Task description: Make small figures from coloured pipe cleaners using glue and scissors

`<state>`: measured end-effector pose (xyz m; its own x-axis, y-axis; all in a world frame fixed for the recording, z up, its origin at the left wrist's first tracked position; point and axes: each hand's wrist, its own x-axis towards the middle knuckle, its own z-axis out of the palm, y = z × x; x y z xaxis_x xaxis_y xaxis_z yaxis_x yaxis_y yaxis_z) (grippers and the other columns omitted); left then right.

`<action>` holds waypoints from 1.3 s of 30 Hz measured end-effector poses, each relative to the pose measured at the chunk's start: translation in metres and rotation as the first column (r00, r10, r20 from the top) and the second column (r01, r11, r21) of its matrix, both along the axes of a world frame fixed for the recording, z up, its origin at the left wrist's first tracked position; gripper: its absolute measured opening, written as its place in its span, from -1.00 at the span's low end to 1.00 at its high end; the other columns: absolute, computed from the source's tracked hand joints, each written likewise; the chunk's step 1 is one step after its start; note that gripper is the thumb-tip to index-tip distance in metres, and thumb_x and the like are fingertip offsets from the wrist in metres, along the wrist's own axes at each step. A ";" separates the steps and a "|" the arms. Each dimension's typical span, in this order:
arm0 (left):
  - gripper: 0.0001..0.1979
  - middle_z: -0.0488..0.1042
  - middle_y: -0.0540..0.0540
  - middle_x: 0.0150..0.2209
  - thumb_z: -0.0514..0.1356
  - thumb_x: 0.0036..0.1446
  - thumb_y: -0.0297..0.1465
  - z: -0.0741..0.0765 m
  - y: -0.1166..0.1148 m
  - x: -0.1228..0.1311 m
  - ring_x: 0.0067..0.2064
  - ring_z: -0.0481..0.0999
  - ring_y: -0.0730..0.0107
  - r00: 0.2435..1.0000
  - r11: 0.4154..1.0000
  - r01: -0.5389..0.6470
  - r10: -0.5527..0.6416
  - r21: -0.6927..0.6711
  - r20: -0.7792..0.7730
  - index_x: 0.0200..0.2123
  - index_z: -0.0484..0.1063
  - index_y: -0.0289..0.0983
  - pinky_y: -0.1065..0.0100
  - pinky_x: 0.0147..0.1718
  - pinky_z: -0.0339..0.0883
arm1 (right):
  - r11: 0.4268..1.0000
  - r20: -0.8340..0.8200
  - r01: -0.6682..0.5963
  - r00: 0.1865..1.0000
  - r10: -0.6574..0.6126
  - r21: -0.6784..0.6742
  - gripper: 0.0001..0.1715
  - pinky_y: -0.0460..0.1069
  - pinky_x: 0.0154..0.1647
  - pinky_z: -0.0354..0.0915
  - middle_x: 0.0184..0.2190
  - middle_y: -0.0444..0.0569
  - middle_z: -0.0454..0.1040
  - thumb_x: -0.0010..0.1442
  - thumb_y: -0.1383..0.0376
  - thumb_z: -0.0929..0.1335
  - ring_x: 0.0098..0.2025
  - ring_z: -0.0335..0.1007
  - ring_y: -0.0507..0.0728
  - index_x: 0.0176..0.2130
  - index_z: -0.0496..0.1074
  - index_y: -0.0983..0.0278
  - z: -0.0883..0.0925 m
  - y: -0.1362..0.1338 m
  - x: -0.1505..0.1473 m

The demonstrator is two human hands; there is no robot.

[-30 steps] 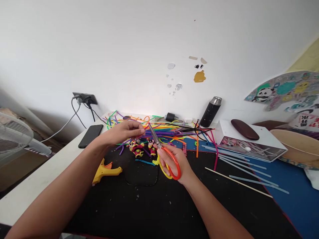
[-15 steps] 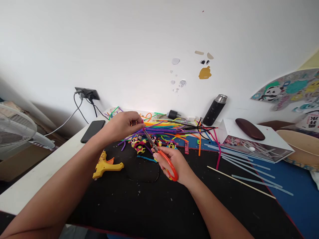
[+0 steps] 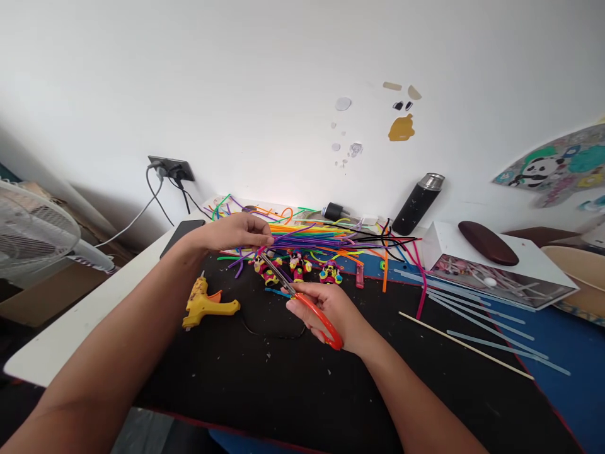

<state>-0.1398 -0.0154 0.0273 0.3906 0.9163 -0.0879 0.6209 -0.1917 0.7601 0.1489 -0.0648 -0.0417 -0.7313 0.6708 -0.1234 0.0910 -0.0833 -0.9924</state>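
My right hand is closed around orange-red-handled scissors, their blades aimed up and left toward my other hand. My left hand pinches a small pink piece, which looks like pipe cleaner, right by the scissor tips; most of it is hidden by the fingers. Just below and behind the blades lie three small colourful pipe-cleaner figures, among them a middle figure and a right-hand figure. A bundle of pipe cleaners, purple, orange, yellow and other colours, spreads behind them.
A yellow glue gun lies left on the black mat. To the right are a wooden stick, several clear glue sticks and a white box. A black flask leans by the wall; a phone sits at left.
The view has shifted a little. My left hand has moved slightly lower and left with the pink piece, and the scissor blades have followed it, looking closer together.
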 end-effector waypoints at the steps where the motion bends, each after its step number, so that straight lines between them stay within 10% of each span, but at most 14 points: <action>1: -0.69 0.47 0.00 -0.50 0.28 0.23 -0.13 -0.001 0.000 0.002 -0.48 0.36 0.43 1.000 1.000 0.008 -0.008 -0.016 0.022 -0.43 0.55 -0.23 0.40 -0.49 0.13 | 1.000 -0.018 0.006 1.000 -0.006 -0.030 -0.33 -0.12 -0.71 0.01 -0.63 -0.28 0.28 0.20 -0.06 0.53 -0.72 0.09 -0.07 0.13 0.58 0.29 0.001 0.000 0.000; 7: -0.81 0.63 -0.09 -0.38 0.32 0.19 -0.26 -0.004 -0.003 0.013 -0.35 0.58 0.31 0.952 0.998 0.016 0.005 -0.065 0.305 -0.15 0.58 -0.19 0.31 -0.32 0.42 | 0.990 -0.095 -0.009 0.996 -0.004 -0.139 -0.24 -0.14 -0.76 -0.01 -0.62 -0.29 0.30 0.16 -0.10 0.54 -0.76 0.06 -0.10 0.14 0.56 0.34 0.005 -0.001 -0.002; 16: -0.77 0.65 -0.15 -0.33 0.40 0.16 -0.21 -0.003 -0.006 0.012 -0.38 0.55 0.36 0.905 0.979 0.084 0.002 -0.184 0.426 -0.28 0.61 -0.25 0.32 -0.33 0.42 | 0.991 -0.193 0.041 0.979 -0.065 -0.125 -0.28 -0.15 -0.75 0.02 -0.60 -0.26 0.33 0.21 -0.06 0.52 -0.75 0.11 -0.09 0.16 0.53 0.36 0.005 0.005 0.003; 30: -0.72 0.38 0.02 -0.46 0.21 0.24 -0.15 0.020 -0.020 0.016 -0.44 0.29 0.41 0.983 0.984 -0.059 0.087 0.171 -0.162 -0.34 0.52 -0.24 0.36 -0.44 0.14 | 0.986 -0.195 0.133 0.969 -0.151 -0.102 -0.47 -0.16 -0.75 -0.02 -0.59 -0.27 0.29 0.24 0.01 0.51 -0.75 0.04 -0.11 0.01 0.54 0.35 0.002 0.008 0.001; 39: -0.79 0.49 -0.04 -0.42 0.16 0.23 -0.27 0.020 -0.028 0.031 -0.41 0.37 0.39 0.923 0.846 -0.090 0.269 0.525 -0.274 -0.39 0.48 -0.25 0.33 -0.39 0.14 | 0.979 -0.036 0.113 0.992 -0.121 -0.170 -0.29 -0.15 -0.76 0.02 -0.64 -0.29 0.32 0.11 -0.06 0.56 -0.76 0.09 -0.09 0.06 0.54 0.36 -0.002 0.006 -0.003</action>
<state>-0.1084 -0.0435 0.0474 0.2451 0.9209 0.3029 0.8743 -0.3450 0.3415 0.1455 -0.0588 -0.0441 -0.6563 0.7248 -0.2095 0.0255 -0.2562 -0.9663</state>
